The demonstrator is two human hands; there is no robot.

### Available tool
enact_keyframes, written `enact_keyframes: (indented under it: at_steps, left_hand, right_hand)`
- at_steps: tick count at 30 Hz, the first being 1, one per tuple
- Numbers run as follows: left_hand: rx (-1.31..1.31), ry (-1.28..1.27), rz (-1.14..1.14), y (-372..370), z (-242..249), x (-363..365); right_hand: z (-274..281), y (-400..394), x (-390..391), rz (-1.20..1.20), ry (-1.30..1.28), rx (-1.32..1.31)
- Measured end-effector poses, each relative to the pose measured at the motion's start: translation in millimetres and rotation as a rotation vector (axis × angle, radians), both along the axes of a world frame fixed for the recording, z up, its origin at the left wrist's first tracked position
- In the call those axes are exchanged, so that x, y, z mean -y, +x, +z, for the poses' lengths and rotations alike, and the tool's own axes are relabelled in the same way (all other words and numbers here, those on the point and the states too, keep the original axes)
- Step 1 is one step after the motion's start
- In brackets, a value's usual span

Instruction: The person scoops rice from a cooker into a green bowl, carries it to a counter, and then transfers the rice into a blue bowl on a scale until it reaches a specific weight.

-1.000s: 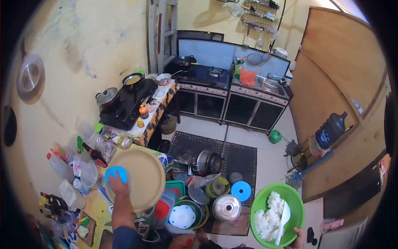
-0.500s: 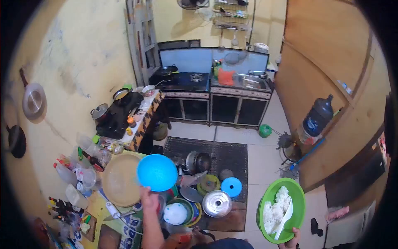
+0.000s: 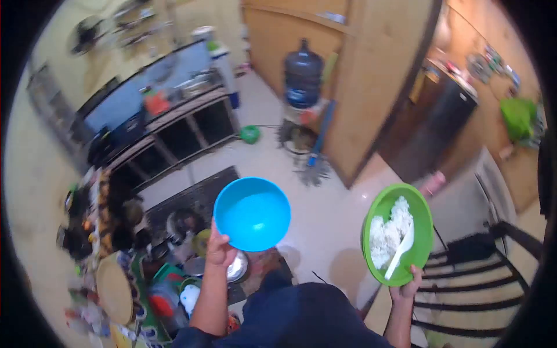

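Observation:
My left hand (image 3: 220, 249) grips the near-left rim of a blue bowl (image 3: 252, 213), which looks empty and is held up over the floor. In my right hand (image 3: 409, 284) is a green bowl (image 3: 423, 243), gripped at its lower rim and tilted toward me. White cooked rice (image 3: 383, 238) lies inside it, with a white rice paddle (image 3: 401, 249) resting on the rice. The two bowls are well apart. Fingers of both hands are partly hidden under the bowls.
A black metal rack or chair (image 3: 470, 284) stands at right beside a silver-grey surface (image 3: 464, 200). Pots and basins crowd the floor at lower left, near a beige round tray (image 3: 114, 290). A water jug (image 3: 303, 75) stands ahead, left of a wooden wall edge (image 3: 371, 116).
My view has swung to the right, bringing the doorway and the black slatted frame into sight. The blue bowl has moved away from the beige tray, toward the green bowl. Both hands keep their hold.

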State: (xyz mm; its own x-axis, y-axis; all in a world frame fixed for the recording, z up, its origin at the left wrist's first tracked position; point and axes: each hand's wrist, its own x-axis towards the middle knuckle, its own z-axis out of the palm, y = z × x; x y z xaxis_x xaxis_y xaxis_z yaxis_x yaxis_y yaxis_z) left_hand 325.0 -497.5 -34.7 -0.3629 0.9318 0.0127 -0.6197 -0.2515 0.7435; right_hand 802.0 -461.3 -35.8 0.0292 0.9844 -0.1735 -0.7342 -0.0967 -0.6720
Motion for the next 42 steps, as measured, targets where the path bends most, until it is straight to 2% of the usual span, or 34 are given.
enact_keyframes:
  at_steps: [2, 3, 4, 5, 7, 8, 10, 11, 12, 13, 15, 16, 17, 18, 19, 21, 22, 24, 25, 27, 28, 29, 30, 32, 33, 34, 36, 40, 42]
  left_hand:
    - [-0.051, -0.011, -0.074, 60.5, -18.6, -56.2]
    - [-0.065, -0.036, -0.082, 90.3, -31.0, -78.4]
    - [-0.092, -0.043, -0.081, 46.0, -59.7, -74.8]
    - [-0.085, -0.034, -0.127, 44.1, -72.6, -90.9]
    - [-0.142, -0.188, -0.099, 63.0, -111.6, -140.5]
    - [-0.149, -0.169, -0.133, 72.6, -127.3, -164.0]
    - [-0.307, -0.389, -0.110, 99.9, -152.1, -205.6]
    - [-0.415, -0.440, -0.049, 96.8, -183.9, -244.4]
    - [-0.424, -0.445, -0.099, 98.6, -185.8, -274.2]
    - [-0.672, -0.453, -0.157, 138.0, -196.8, -304.2]
    - [-1.179, -0.354, -0.304, 170.6, -214.2, -380.1]
    - [-1.333, -0.231, -0.388, 167.8, -230.3, -415.3]
    - [-1.445, -0.237, -0.490, 168.1, -232.1, -449.2]
    - [-1.591, -0.292, -0.519, 170.4, -233.3, -474.6]
    - [-1.598, -0.284, -0.545, 191.2, -231.4, -488.4]
    - [-1.746, -0.581, -0.809, 216.6, -211.8, -543.1]
    - [-1.762, -0.577, -0.833, 202.6, -224.5, -572.5]
    - [-1.906, -0.758, -0.905, 178.1, -278.0, -612.3]
    - [-1.883, -0.887, -0.881, 165.5, -283.5, -633.9]
    - [-1.820, -1.075, -0.881, 154.9, -298.6, -634.8]
    - [-1.782, -1.153, -0.861, 156.1, -312.0, -642.2]
    - [-1.817, -1.253, -0.804, 171.9, -304.1, -632.9]
    - [-1.843, -1.347, -0.747, 190.0, -299.7, -626.4]
    - [-2.273, -0.984, -1.018, 189.0, -344.6, -596.3]
    - [-2.123, -1.088, -1.013, 209.5, -341.5, -585.6]
    - [-1.848, -1.307, -0.895, 233.2, -330.7, -581.6]
    - [-1.548, -1.473, -0.778, 280.1, -318.6, -576.3]
    - [-1.327, -1.511, -0.699, 338.6, -303.5, -591.4]
    - [-1.266, -1.504, -0.688, 350.9, -294.7, -622.2]
  right_hand:
    - [-38.1, 69.3, -34.7, -0.084, 0.040, -0.068]
    - [-68.7, 108.2, -51.9, -0.151, 0.062, -0.016]
    - [-111.3, 72.7, -40.2, -0.194, 0.080, -0.028]
    - [-118.9, 85.1, -46.4, -0.245, 0.071, -0.057]
    - [-136.9, 123.2, -79.0, -0.329, 0.075, -0.105]
    - [-141.7, 138.3, -87.3, -0.364, 0.093, -0.110]
    - [-163.8, 172.9, -103.5, -0.394, 0.124, -0.080]
    - [-217.9, 183.2, -151.2, -0.378, 0.107, -0.126]
    - [-212.5, 184.8, -154.0, -0.426, 0.096, -0.120]
    - [-225.9, 220.5, -166.3, -0.444, 0.091, -0.155]
    - [-195.2, 246.6, -202.1, -0.566, 0.069, -0.099]
    - [-176.3, 250.2, -216.7, -0.593, 0.089, -0.088]
    - [-163.6, 249.3, -223.7, -0.603, 0.091, -0.079]
    - [-188.7, 256.4, -265.7, -0.546, 0.096, -0.120]
    - [-185.2, 271.5, -268.7, -0.587, 0.090, -0.115]
    - [-174.6, 292.0, -305.0, -0.586, 0.073, -0.128]
    - [-169.9, 290.5, -326.0, -0.571, 0.078, -0.132]
    - [-167.5, 316.2, -362.1, -0.555, 0.090, -0.153]
    - [-187.8, 319.6, -418.2, -0.480, 0.096, -0.178]
    - [-205.5, 340.8, -471.4, -0.404, 0.090, -0.157]
    - [-209.9, 357.5, -506.8, -0.332, 0.097, -0.139]
    - [-198.1, 361.7, -544.5, -0.204, 0.068, -0.210]
    - [-194.8, 361.7, -581.2, -0.176, 0.063, -0.218]
    - [-186.0, 359.7, -656.0, -0.032, 0.006, -0.178]
    - [-175.1, 356.1, -689.4, 0.043, -0.002, -0.165]
    - [-166.1, 352.5, -719.3, 0.123, -0.014, -0.148]
    - [-148.7, 335.9, -786.5, 0.282, -0.050, -0.133]
    - [-127.5, 278.2, -911.6, 0.504, 0.012, -0.124]
    - [-94.1, 237.4, -952.2, 0.620, -0.025, -0.188]
